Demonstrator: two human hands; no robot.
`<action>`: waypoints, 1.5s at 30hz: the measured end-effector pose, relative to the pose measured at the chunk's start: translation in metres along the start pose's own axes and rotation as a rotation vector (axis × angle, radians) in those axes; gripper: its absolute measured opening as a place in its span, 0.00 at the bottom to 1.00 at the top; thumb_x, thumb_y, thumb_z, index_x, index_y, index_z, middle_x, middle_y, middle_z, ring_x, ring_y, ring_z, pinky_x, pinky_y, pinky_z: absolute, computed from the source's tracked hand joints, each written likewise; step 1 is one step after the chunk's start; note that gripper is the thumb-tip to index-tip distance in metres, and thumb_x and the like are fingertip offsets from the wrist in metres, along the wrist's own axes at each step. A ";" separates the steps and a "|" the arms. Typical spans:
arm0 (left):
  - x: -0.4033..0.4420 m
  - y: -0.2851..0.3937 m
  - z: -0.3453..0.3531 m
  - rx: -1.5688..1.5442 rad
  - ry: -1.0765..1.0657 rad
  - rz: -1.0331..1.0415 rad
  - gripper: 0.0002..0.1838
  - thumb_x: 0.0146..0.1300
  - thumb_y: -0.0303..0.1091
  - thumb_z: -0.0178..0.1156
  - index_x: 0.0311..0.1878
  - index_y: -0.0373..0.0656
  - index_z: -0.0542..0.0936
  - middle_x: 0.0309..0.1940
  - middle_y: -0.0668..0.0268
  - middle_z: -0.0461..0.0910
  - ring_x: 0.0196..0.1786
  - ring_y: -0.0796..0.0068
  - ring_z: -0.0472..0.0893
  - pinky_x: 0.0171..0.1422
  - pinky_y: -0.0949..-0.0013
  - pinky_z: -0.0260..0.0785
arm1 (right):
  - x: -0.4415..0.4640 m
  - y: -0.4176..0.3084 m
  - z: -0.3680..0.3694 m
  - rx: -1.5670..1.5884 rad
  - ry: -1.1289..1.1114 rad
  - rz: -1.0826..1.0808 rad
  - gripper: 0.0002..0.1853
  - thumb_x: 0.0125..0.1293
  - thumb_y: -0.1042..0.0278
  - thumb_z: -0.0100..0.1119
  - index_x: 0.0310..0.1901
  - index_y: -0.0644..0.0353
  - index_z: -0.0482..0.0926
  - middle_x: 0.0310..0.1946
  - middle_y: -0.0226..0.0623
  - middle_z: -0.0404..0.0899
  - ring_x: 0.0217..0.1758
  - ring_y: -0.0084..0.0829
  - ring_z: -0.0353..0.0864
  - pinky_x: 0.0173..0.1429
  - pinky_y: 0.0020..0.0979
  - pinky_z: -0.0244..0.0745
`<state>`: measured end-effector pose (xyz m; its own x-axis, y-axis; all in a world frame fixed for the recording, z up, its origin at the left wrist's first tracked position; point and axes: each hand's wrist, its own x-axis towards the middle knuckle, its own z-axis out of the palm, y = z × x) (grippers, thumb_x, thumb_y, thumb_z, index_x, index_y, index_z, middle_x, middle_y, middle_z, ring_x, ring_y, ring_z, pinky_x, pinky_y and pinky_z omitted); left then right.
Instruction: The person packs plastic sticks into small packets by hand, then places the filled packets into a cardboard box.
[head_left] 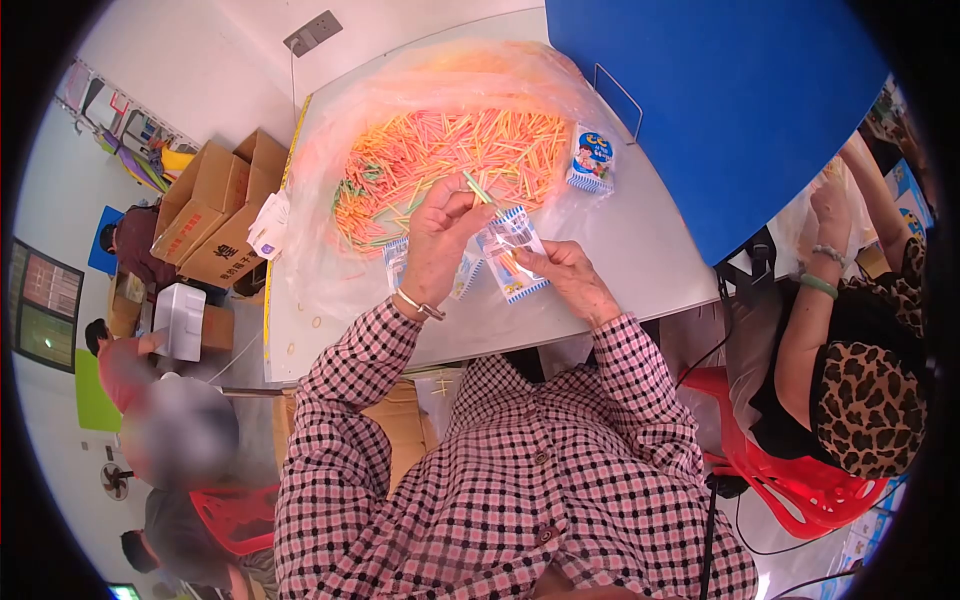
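My left hand (445, 228) pinches a few thin pale-green sticks (478, 188) between thumb and fingertips, just above the top of a small packet. That clear, blue-and-white printed packet (512, 262) is gripped along its right side by my right hand (572, 278), with some orange-yellow sticks showing inside. More printed packets (396, 262) lie on the table under my left wrist, partly hidden by it. Beyond my hands, a big heap of pink, orange, yellow and green sticks (460, 150) rests on clear plastic sheeting (330, 120).
A printed blue-and-white packet (592, 158) sits right of the heap. A blue panel (700, 110) borders the white table (640, 235). White cards (268, 228) and cardboard boxes (215, 210) are at left. A co-worker's arm (815, 300) is at right, near a red chair (800, 490).
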<state>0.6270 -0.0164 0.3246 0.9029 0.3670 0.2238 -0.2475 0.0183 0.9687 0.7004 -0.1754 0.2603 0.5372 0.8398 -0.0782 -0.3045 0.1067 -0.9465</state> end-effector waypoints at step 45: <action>0.036 -0.027 -0.016 0.212 -0.243 -0.176 0.22 0.60 0.24 0.58 0.57 0.38 0.66 0.46 0.65 0.78 0.47 0.78 0.77 0.53 0.74 0.69 | 0.042 0.016 -0.009 0.213 0.186 -0.240 0.15 0.67 0.63 0.54 0.46 0.67 0.79 0.37 0.28 0.80 0.37 0.14 0.74 0.43 0.19 0.69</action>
<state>0.6601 0.0111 0.3050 0.9886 0.1429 0.0463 -0.0259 -0.1414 0.9896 0.7252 -0.1427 0.2394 0.7411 0.6683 0.0637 -0.2988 0.4133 -0.8602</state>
